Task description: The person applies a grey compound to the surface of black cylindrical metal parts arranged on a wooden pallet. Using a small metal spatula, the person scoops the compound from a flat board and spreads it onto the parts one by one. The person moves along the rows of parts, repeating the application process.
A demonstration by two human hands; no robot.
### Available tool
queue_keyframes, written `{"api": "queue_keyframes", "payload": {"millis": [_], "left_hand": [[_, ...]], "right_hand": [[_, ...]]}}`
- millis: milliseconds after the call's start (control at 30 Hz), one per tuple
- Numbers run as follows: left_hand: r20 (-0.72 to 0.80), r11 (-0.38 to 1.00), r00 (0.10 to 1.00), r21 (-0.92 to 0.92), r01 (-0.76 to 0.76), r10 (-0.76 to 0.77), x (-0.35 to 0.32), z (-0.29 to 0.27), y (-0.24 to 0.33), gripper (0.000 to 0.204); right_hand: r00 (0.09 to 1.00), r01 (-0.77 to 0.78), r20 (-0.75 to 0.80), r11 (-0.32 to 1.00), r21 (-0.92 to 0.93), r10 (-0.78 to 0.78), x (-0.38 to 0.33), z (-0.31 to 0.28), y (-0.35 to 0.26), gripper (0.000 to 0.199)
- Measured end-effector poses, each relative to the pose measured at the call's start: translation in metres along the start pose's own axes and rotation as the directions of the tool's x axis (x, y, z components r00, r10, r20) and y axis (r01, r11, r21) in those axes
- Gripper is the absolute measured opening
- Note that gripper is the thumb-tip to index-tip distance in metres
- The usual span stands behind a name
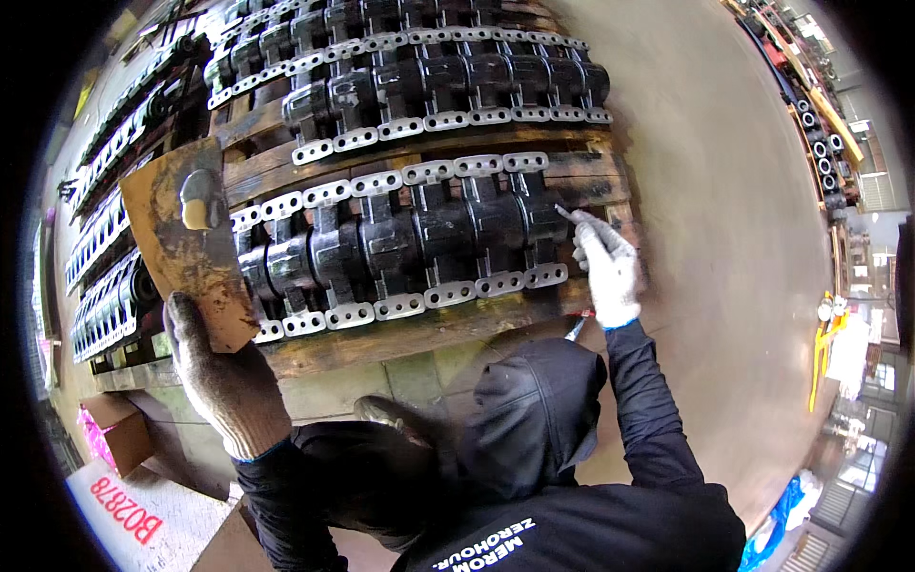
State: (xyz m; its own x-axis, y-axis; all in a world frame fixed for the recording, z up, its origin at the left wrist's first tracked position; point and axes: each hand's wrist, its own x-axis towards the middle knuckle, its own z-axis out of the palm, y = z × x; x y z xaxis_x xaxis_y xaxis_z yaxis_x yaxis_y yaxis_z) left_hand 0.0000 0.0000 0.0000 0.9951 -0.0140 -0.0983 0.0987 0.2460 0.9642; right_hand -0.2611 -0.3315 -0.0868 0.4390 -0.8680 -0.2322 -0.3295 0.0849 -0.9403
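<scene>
head view: my left hand [224, 377] clamps the board [205, 281], right hand [608, 267] pinches a thin tool [564, 212]; tilting the board could shed paste [198, 202].

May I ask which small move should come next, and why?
I would perhaps guide the thin grey tool in the white-gloved right hand along the nearest black cylindrical part, since its tip points there and the white-gloved left hand holds aside the brown flat board with grey-and-cream paste.

Left hand [224, 386] grips board [164, 229]; right [612, 275], seemingly a tool [563, 211].
</scene>
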Motion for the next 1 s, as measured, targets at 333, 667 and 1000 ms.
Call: {"api": "queue_keyframes", "payload": {"millis": [333,667,1000], "left_hand": [[0.002,0.963,0.972,-0.142,0.231,-0.233,0.016,-0.009,-0.022,0.045],[0.029,0.952,0.965,-0.154,0.263,-0.262,0.025,-0.007,-0.032,0.045],[0.067,0.950,0.957,-0.115,0.289,-0.283,0.035,-0.024,-0.035,0.044]], "right_hand": [[0.923,0.380,0.179,0.881,-0.282,-0.341,0.002,0.021,0.032,0.024],[0.859,0.511,0.197,0.772,-0.378,-0.472,0.008,0.033,0.025,0.025],[0.886,0.433,0.003,0.824,-0.366,-0.464,0.016,0.002,0.036,0.023]]}}
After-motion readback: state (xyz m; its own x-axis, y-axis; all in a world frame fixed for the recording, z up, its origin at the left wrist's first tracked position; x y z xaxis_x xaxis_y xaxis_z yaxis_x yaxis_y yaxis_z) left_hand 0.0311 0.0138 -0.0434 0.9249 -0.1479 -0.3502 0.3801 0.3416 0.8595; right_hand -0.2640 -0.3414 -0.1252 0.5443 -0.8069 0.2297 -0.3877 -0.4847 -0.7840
